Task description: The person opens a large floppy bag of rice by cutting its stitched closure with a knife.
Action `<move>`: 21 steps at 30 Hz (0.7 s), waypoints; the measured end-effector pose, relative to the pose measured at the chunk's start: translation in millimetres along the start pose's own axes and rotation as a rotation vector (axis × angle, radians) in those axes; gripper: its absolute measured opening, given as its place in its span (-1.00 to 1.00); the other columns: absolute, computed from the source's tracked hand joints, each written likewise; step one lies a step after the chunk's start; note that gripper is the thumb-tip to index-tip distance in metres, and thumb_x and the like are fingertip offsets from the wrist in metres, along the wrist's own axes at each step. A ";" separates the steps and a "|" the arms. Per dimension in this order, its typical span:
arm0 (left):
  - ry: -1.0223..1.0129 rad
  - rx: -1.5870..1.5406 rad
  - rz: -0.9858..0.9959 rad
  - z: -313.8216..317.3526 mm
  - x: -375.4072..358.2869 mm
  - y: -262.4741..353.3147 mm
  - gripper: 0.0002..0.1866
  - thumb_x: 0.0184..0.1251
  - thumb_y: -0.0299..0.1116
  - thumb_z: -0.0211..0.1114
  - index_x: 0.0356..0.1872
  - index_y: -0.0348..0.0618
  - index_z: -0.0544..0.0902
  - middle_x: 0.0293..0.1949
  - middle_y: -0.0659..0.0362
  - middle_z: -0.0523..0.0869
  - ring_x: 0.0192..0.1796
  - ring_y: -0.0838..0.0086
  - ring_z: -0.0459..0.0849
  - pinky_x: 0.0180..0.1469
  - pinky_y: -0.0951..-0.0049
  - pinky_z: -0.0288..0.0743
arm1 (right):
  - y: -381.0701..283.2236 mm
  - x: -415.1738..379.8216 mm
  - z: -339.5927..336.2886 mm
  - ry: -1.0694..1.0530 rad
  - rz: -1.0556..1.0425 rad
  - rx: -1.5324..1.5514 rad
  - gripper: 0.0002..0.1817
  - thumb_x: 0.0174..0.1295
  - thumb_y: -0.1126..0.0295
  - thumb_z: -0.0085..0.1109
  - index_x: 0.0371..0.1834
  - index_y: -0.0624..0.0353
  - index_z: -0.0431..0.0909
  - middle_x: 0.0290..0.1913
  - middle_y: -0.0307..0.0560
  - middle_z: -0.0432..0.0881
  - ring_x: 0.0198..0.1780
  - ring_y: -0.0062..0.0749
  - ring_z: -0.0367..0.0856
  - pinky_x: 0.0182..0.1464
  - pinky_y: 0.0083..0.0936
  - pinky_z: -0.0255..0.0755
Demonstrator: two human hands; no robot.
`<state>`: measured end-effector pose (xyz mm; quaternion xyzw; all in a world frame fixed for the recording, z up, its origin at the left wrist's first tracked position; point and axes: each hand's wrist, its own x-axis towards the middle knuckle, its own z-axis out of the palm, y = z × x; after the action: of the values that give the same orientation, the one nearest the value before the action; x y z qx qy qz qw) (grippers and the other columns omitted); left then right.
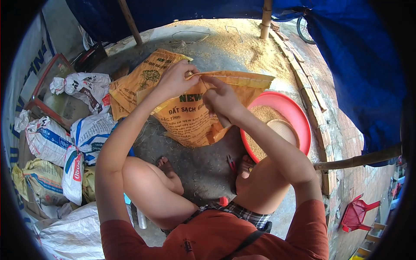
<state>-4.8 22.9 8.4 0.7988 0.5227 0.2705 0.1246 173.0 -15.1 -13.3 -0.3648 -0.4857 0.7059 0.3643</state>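
An orange printed sack (195, 115) hangs in front of me, held up by its stitched top edge. My left hand (178, 78) pinches that edge near the sack's upper left corner. Close beside it, my right hand (221, 99) is closed on the same edge, its fingers partly hidden behind the hand. A second orange sack (149, 71) lies on the floor behind the first. To the right stands a red basin (303, 117) holding grain (262, 113) and a round, shallow tan scoop or basket (286, 132), partly behind my right forearm.
Tied, filled bags (47, 138) crowd the left side. Red-handled pliers (232, 164) lie on the floor near my right foot. Spilled grain (255, 52) spreads at the back beside a row of bricks (307, 86). A bamboo pole (359, 162) and red stool (358, 213) are at right.
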 end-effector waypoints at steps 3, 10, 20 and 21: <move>0.036 0.004 0.046 2.7 0.8 -12.1 -0.73 0.03 -0.24 0.31 -0.32 -0.21 0.69 -0.38 0.10 0.51 -0.28 0.28 0.54 -0.17 0.35 0.41 | 16.5 6.5 -6.6 0.170 -0.533 -0.991 -0.55 0.27 0.50 -0.17 0.26 0.20 0.21 -0.51 -0.14 0.46 -0.54 -0.52 0.46 -0.56 -0.58 0.42; 0.019 -0.037 0.015 -1.5 3.7 -26.1 -0.74 0.11 -0.29 0.33 -0.30 -0.31 0.66 -0.30 0.11 0.55 -0.24 0.39 0.53 -0.22 0.45 0.40 | -7.4 2.4 -6.9 -0.073 0.125 0.191 -0.53 0.23 0.50 -0.17 0.26 0.15 0.23 -0.46 -0.17 0.42 -0.53 -0.58 0.39 -0.59 -0.65 0.32; -0.213 -0.366 -0.276 -7.0 7.8 -34.6 -0.77 0.18 -0.30 0.29 -0.38 -0.33 0.66 -0.48 0.26 0.52 -0.40 0.65 0.45 -0.33 0.55 0.31 | -11.4 -4.2 -7.4 0.038 -0.166 -0.226 -0.53 0.21 0.52 -0.27 0.24 0.17 0.26 -0.60 -0.25 0.37 -0.61 -0.63 0.34 -0.63 -0.65 0.30; -0.224 -0.426 -0.292 -8.5 7.0 -32.9 -0.78 0.19 -0.30 0.29 -0.42 -0.30 0.66 -0.54 0.31 0.50 -0.44 0.71 0.41 -0.37 0.58 0.28 | -11.6 -3.8 -8.4 0.037 -0.166 -0.227 -0.53 0.21 0.52 -0.27 0.24 0.17 0.26 -0.60 -0.25 0.37 -0.61 -0.63 0.34 -0.63 -0.65 0.30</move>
<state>-32.7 42.4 1.7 0.6958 0.5466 0.2635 0.3843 183.9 -11.8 -3.8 -0.3754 -0.5840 0.6071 0.3866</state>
